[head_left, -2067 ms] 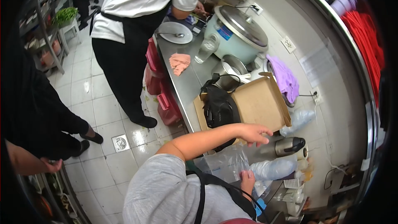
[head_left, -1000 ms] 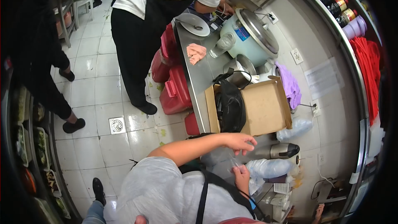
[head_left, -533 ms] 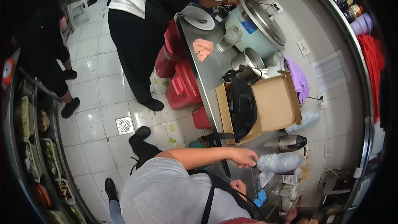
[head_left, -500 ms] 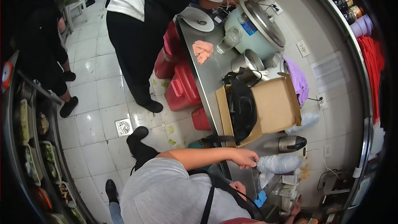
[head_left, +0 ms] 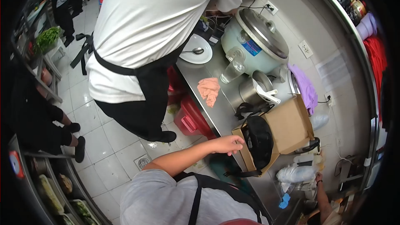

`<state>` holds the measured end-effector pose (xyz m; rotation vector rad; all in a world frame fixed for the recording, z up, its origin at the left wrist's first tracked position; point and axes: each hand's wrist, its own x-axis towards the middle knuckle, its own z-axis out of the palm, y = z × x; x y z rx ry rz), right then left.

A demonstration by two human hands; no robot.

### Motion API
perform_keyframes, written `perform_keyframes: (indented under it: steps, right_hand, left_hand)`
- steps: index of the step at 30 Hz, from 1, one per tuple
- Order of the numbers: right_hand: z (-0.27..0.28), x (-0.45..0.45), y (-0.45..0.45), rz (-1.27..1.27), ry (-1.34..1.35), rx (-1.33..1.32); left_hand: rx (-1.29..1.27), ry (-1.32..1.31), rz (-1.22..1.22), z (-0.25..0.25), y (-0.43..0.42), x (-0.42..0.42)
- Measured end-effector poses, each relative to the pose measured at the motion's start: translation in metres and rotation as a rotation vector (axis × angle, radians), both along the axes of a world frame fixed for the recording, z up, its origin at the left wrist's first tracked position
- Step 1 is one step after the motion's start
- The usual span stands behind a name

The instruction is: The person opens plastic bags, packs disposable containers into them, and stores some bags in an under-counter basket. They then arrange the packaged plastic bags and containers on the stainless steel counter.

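The person's left hand (head_left: 227, 144) hangs just beside the open cardboard box (head_left: 289, 125), which sits at its three o'clock on the worktop (head_left: 222, 116). Its fingers are bent, with a narrow gap to the thumb; nothing shows in them, though whether they pinch something thin cannot be told. The right hand is out of view, so its state cannot be told either. The black bag (head_left: 259, 141) is already inside the box, a strap spilling over the edge, and the lid is not closed. Further along, the pink cloth (head_left: 208, 91) lies crumpled at eleven o'clock, the pot (head_left: 252, 91) stands at one, and the clear plastic bundle (head_left: 296, 174) lies at four, with a co-worker's hand (head_left: 319, 177) near it. How much remains cannot be judged from this view.
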<state>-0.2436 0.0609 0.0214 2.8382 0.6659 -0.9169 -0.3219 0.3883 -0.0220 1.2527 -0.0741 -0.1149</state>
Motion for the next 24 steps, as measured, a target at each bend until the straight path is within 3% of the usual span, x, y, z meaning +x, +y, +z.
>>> perform_keyframes:
  steps: [10,24]
  right_hand:
    - [-0.017,-0.034,0.045,-0.045,0.072,0.036]
    - [-0.036,-0.041,0.075,-0.071,0.136,0.081]
  left_hand:
    - [-0.023,0.048,-0.128,-0.011,0.008,-0.01]
    - [-0.024,0.026,-0.121,-0.025,0.021,-0.007]
